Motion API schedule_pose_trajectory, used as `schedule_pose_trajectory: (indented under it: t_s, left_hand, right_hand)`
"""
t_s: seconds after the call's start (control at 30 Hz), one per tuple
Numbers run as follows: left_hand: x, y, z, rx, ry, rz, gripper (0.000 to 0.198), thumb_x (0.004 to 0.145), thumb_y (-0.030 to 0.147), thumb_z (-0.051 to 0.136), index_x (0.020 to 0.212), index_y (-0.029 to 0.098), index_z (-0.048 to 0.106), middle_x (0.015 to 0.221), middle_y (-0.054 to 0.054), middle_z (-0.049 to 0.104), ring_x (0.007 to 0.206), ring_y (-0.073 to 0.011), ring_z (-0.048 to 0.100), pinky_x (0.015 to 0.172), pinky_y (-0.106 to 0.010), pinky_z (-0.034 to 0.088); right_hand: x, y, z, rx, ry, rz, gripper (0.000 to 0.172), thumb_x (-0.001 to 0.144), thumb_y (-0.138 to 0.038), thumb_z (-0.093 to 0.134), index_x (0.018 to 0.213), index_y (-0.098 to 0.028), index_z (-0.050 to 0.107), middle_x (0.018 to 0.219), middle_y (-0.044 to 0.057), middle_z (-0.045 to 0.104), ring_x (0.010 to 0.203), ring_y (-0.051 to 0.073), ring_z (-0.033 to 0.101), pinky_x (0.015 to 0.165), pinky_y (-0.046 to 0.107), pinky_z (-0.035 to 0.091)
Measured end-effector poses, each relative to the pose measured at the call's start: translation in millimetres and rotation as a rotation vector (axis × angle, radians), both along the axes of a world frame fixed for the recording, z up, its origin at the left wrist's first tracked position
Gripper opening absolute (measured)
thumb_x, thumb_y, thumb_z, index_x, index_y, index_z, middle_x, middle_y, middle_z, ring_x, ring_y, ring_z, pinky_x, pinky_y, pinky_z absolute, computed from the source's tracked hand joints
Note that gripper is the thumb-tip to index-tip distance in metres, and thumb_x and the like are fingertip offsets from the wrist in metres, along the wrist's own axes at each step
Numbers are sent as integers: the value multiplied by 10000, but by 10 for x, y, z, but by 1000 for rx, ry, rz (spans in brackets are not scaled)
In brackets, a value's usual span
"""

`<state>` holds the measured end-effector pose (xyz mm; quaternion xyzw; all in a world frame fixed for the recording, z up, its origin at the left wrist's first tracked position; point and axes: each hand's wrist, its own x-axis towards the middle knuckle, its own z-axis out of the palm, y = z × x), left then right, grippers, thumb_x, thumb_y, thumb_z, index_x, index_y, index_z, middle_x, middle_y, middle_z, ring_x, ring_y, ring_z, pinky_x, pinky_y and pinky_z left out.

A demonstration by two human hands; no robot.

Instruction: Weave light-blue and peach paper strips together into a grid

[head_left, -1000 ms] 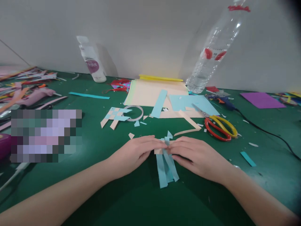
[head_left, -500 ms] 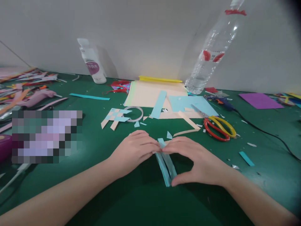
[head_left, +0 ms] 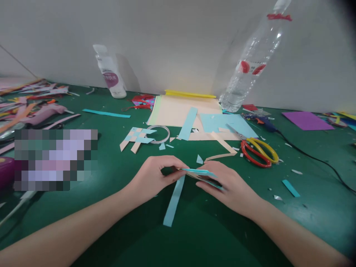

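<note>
**Both hands pinch blue paper strips**

A small woven paper piece [head_left: 137, 138] lies far left on the green tabletop [head_left: 111, 178]. Near centre, the left hand [head_left: 154, 176] pinches one end of the blue paper strips [head_left: 200, 172], the right hand [head_left: 226, 183] grasping the other, apparently keeping them flat; a loose strip [head_left: 174, 202] hangs down. Scissors [head_left: 258, 152] rest right, within reach.

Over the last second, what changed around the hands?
The left hand and right hand gathered the fanned blue strips, lifted them and turned them sideways; the bundle is now pinched between both hands. One strip trails from it toward the person. The scissors, bottle and woven piece stayed put.
</note>
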<state>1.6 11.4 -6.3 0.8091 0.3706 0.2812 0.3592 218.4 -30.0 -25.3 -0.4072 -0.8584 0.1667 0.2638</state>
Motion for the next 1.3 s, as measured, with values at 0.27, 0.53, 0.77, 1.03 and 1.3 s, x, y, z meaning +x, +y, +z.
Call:
schedule_pose_trajectory:
  t_s: [0.27, 0.53, 0.77, 1.03, 1.3]
  left_hand:
    - [-32, -5, 11, -157, -10, 25, 97, 808, 225, 598, 845, 176, 674, 730, 7, 654, 629, -95, 575, 551, -180, 458]
    - [-30, -3, 29, -244, -129, 92, 221, 886, 244, 488, 1069, 169, 585, 750, -5, 682, 700, -112, 662, 676, -211, 532]
    - [-162, 50, -44, 230, 179, 6, 315, 848, 132, 478, 1134, 238, 555, 1111, -25, 613, 913, -153, 614, 807, -301, 502]
    - [-111, 7, -54, -27, 214, -22, 569, 754, 345, 655, 1274, 284, 432, 1252, -31, 546, 1127, -237, 520, 932, -371, 436]
    - [-41, -14, 20, -424, -79, -11, 519, 750, 363, 670, 1206, 213, 473, 731, 32, 568, 613, -104, 517, 576, -224, 445]
  right_hand:
    - [-46, -20, 13, -223, 200, -179, 188, 876, -325, 512, 897, -250, 683, 859, 16, 696, 751, 167, 636, 623, 275, 512]
    - [-53, -2, 44, -452, 335, -277, 224, 850, -380, 530, 828, -217, 683, 806, 0, 713, 753, 172, 657, 659, 282, 534]
    - [-12, 0, 30, -512, 267, -346, 280, 835, -451, 529, 812, -221, 687, 811, 4, 716, 753, 180, 652, 651, 288, 525]
    - [-28, -16, 65, -551, 274, -357, 309, 828, -478, 530, 797, -222, 701, 777, 3, 717, 721, 180, 645, 608, 275, 501]
    - [-151, -105, 116, -659, 296, -295, 361, 825, -501, 525, 727, -198, 695, 718, 14, 710, 626, 154, 629, 524, 240, 465]
